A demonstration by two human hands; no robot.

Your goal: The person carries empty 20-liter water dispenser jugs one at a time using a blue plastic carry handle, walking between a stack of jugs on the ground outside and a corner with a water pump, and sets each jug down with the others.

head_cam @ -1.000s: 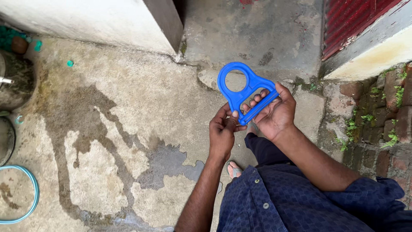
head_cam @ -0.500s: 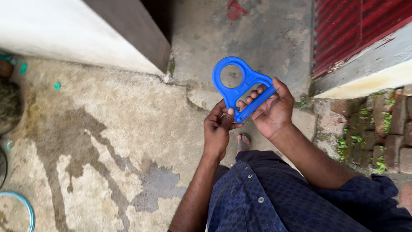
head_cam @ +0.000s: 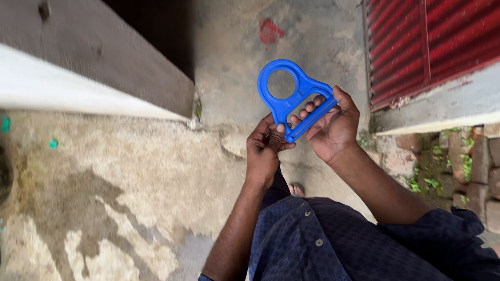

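Across the upper right of the frame runs a red corrugated shutter (head_cam: 432,47) above wet concrete ground (head_cam: 130,198). At centre, the right hand (head_cam: 333,127) grips a blue plastic carry handle (head_cam: 291,99), fingers threaded through its slot and curled shut, ring end raised as if for inspection. The left hand (head_cam: 263,151) pinches the handle's lower end, steadying it.

We stood in a house yard: damp concrete floor (head_cam: 130,182), brick edging (head_cam: 469,161), red corrugated shutter (head_cam: 432,41).

Both forearms reach toward twelve o'clock, hands meeting. The right hand (head_cam: 333,130) sits at one o'clock, fingers curled closed. The left hand (head_cam: 264,151), just beside it, pinches shut with its fingertips.
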